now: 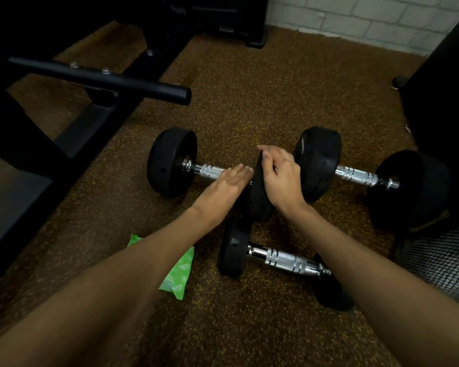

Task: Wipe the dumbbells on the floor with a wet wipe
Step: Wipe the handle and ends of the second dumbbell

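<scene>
Three black dumbbells with chrome handles lie on the speckled brown floor. The left dumbbell [171,161] has its right head under my right hand [278,176], whose fingers curl over the head's top rim. My left hand [223,186] lies flat, fingers straight, over that dumbbell's handle and against the head's inner face. No wipe shows under either hand. The right dumbbell [358,176] lies just beyond my right hand. The near dumbbell [286,260] is partly hidden by my right forearm. A green wet wipe pack [178,271] lies on the floor under my left forearm.
A black bench frame with a protruding black tube [104,78] fills the left side. A white brick wall [355,19] is at the back. Dark equipment [448,102] stands at the right, with a black mesh object [440,260] below it.
</scene>
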Demonstrator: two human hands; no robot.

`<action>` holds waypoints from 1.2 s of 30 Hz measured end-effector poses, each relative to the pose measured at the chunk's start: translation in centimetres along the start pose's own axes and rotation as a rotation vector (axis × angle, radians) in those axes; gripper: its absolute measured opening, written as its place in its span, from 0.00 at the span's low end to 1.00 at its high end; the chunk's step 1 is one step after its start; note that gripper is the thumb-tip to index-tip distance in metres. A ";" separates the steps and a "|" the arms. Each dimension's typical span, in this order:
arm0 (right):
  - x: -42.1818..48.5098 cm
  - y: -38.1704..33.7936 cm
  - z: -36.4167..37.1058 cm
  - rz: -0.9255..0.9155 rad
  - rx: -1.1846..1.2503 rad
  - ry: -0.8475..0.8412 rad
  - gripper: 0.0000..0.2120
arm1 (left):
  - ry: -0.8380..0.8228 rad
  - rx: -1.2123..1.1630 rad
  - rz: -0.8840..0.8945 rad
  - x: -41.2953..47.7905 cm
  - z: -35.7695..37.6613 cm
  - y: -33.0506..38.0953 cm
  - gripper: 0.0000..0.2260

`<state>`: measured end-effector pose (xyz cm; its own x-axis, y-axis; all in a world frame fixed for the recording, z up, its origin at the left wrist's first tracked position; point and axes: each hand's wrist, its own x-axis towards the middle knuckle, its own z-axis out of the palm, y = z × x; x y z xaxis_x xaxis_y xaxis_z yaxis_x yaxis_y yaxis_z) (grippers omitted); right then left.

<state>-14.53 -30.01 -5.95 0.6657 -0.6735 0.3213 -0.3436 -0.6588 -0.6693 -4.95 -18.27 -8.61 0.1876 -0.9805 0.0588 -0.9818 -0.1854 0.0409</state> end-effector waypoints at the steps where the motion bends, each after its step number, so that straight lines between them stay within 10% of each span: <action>1: 0.0 0.0 0.0 0.001 -0.002 0.001 0.15 | 0.012 -0.014 0.022 -0.4 0.3 -0.3 0.29; 11: 0.0 -0.3 -0.1 0.017 0.001 -0.006 0.15 | 0.106 -0.078 0.236 -3.5 0.1 -2.7 0.26; 20: 0.0 -0.6 -0.3 0.026 0.005 -0.021 0.15 | 0.137 -0.173 -0.309 -1.5 -3.2 -4.6 0.25; 36: 0.8 -1.3 -1.6 0.062 -0.094 -0.242 0.18 | -0.094 -0.185 -0.458 -4.9 -2.6 -2.3 0.30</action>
<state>-14.59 -30.25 -3.76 0.7767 -0.6213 0.1039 -0.4413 -0.6544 -0.6140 -3.55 -12.92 -6.38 0.5862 -0.8044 -0.0964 -0.7762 -0.5917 0.2178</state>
